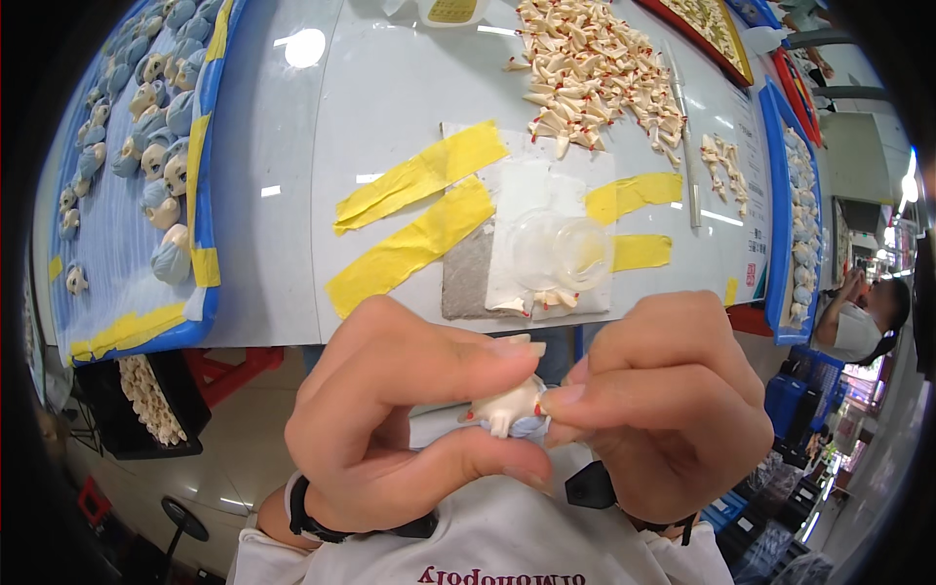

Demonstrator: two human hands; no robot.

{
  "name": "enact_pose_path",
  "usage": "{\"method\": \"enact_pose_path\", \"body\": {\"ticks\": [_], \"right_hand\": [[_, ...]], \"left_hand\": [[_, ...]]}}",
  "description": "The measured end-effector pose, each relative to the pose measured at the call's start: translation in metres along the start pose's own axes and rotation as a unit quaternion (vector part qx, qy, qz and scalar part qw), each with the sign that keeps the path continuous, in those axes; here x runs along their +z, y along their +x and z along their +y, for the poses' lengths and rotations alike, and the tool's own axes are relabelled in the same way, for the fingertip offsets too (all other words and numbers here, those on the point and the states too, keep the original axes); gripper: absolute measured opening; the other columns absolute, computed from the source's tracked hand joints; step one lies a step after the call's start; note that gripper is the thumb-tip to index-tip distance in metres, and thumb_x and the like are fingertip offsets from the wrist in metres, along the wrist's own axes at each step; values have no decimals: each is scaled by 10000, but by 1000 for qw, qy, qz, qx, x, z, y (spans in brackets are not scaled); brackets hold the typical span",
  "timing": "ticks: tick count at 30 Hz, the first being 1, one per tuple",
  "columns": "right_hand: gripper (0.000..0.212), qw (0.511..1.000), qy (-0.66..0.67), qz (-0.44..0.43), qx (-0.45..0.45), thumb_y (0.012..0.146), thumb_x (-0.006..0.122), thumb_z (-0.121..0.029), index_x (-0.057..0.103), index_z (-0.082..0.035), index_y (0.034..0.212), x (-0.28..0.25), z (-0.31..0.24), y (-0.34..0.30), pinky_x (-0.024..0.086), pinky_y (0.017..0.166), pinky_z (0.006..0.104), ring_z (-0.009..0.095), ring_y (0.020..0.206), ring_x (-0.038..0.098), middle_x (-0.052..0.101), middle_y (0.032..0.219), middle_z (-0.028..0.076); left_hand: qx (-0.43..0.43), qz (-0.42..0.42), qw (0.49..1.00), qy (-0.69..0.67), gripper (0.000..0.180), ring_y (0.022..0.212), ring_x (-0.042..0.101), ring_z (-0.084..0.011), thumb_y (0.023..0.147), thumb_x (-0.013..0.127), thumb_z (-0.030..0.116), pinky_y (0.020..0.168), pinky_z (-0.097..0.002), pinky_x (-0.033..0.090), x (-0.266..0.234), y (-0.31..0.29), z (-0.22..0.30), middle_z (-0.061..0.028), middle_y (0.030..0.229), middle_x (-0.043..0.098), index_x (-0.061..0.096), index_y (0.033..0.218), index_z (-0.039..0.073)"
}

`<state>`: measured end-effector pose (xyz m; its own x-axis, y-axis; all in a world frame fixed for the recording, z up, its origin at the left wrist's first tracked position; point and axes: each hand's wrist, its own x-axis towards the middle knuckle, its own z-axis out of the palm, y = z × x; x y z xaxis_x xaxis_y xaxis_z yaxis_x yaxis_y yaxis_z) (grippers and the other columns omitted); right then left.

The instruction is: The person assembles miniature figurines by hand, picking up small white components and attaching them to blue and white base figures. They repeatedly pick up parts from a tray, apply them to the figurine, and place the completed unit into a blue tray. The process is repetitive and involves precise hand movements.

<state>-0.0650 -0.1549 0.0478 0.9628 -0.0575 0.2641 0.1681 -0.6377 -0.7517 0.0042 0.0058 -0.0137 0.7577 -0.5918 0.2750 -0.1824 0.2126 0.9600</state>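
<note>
Close in front of my chest, my left hand (409, 414) grips a small doll head (503, 405) between thumb and fingers. The head is cream with pale blue hair along its lower side, and red spots show at both its sides. The thumb and forefinger of my right hand (668, 405) pinch together at the head's right side, against a tiny red-tipped cream piece (540, 409), mostly covered by the fingertips. Just beyond my hands, a clear round cup (556, 249) stands on a white sheet, with a few red-tipped pieces (556, 298) by its near side.
A blue tray (200, 195) of blue-haired doll heads lies left; another blue tray (777, 185) stands right. Red-tipped pieces (595, 73) are heaped at the back, beside a metal rod-like tool (693, 175). Yellow tape (414, 244) crosses the table. Another person (863, 322) sits far right.
</note>
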Motion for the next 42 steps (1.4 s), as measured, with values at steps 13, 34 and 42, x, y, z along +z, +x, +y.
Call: {"method": "enact_pose_path", "body": {"ticks": [13,34,42], "right_hand": [[265,951,57,219,209,769,582,-73,526,26,1009,-75,25,-17,432,703,227,105,756,541,576,895,67],[331,956,-218,-31,194,714,608,-92,566,-62,1041,-192,64,59,434,779,299,162,943,520,562,1007,64],[349,971,-125,-201,-24,647,712,-223,578,-66,929,-37,75,187,381,686,260,134,777,465,532,828,17]], "left_hand": [[142,26,926,348,557,894,486,-269,669,722,303,769,-360,408,0,4,22,-152,984,487,459,1065,13],[-83,54,784,613,552,1289,237,-260,889,444,329,1052,-353,147,-161,39,41,-137,1374,288,288,1323,24],[-105,32,846,521,401,1155,410,-326,808,497,22,934,-354,349,-109,55,53,-174,1303,350,461,1206,46]]}}
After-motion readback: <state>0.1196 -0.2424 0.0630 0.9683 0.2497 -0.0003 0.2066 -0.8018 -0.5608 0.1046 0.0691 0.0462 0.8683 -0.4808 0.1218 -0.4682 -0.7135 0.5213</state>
